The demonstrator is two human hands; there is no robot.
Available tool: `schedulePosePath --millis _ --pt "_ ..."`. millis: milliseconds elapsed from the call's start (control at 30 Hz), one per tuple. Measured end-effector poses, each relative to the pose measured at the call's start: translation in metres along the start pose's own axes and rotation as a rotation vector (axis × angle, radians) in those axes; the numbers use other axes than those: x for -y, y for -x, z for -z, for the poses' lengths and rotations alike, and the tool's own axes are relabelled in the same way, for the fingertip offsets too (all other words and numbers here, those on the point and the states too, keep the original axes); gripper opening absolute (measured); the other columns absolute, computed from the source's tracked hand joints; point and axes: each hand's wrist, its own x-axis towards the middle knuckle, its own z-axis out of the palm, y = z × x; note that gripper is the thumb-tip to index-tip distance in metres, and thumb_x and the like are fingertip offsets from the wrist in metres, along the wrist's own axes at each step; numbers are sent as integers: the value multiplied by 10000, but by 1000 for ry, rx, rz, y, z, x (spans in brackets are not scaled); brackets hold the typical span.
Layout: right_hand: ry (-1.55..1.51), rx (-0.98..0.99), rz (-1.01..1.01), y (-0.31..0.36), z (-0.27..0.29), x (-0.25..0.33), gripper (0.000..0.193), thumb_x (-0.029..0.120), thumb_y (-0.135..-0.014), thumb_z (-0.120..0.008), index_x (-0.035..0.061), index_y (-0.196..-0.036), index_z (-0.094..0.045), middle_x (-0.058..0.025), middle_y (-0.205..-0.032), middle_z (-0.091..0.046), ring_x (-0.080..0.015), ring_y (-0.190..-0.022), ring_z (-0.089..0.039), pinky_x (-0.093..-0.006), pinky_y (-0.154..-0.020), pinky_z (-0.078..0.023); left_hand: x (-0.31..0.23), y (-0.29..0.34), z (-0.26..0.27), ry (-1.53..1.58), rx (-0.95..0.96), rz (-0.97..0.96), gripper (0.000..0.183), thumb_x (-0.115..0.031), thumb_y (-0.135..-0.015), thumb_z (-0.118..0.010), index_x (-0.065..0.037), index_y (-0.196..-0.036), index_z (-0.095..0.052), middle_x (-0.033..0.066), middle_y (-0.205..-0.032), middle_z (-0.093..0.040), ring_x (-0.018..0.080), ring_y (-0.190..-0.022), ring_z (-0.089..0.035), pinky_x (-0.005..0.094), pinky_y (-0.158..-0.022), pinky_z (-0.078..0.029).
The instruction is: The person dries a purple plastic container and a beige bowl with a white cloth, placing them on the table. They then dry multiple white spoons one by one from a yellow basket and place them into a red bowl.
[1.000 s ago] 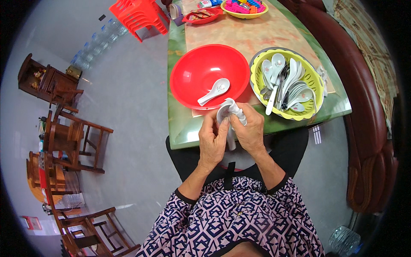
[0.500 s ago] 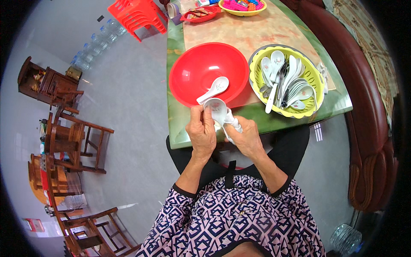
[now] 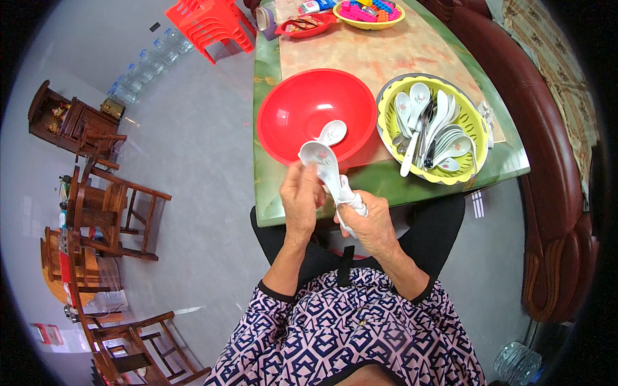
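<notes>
A white ceramic soup spoon (image 3: pixel 324 162) with a small floral print is held over the near edge of the table, its bowl pointing up and left. My right hand (image 3: pixel 369 222) is closed around its handle through a bunched white cloth (image 3: pixel 350 198). My left hand (image 3: pixel 300 201) is beside the spoon's bowl with its fingers curled; motion blurs the fingertips, so I cannot tell if they grip it. Just beyond, another soup spoon (image 3: pixel 333 132) lies in the big red basin (image 3: pixel 283 96), its handle partly hidden behind the held spoon.
Right of the basin, a yellow slotted basket (image 3: pixel 477 128) holds several white spoons and metal cutlery. Farther back on the green-edged table (image 3: pixel 264 186) are a red dish (image 3: pixel 302 32) and a yellow bowl (image 3: pixel 370 24) of colourful pieces. A brown leather sofa (image 3: pixel 508 71) runs along the right.
The held spoon has turned so its bowl points up and left, overlapping the other spoon's handle. My left fingers, pinching the bowl's rim before, are lower and blurred. The view has shifted slightly.
</notes>
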Motion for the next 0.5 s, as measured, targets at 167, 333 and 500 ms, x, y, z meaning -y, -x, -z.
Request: schedulePosePath --millis 167,333,500 --pt "-41 12 4 -3 3 2 160 128 -853 -583 -29 -882 -599 -50 -686 -613 -80 -511 -526 -217 -463 -401 -2 2 -8 -159 81 -9 148 -122 -897 -614 -1 -977 -584 0 -709 -597 14 -500 -434 176 -425 -310" --pt "-57 34 -21 0 5 1 174 147 -857 -577 -26 -870 -596 -51 -682 -615 -81 -509 -530 -220 -462 -402 7 -3 -11 -167 86 -54 188 -87 -896 -602 10 -1038 -526 13 -720 -602 23 -524 -464 179 -445 -344" --pt "34 30 -39 3 19 -7 176 134 -856 -566 -30 -894 -620 -45 -680 -627 -86 -507 -555 -225 -472 -441 1 -40 -3 -471 36 -174 328 -44 -858 -606 38 -1116 -419 64 -675 -594 88 -572 -535 246 -498 -418"
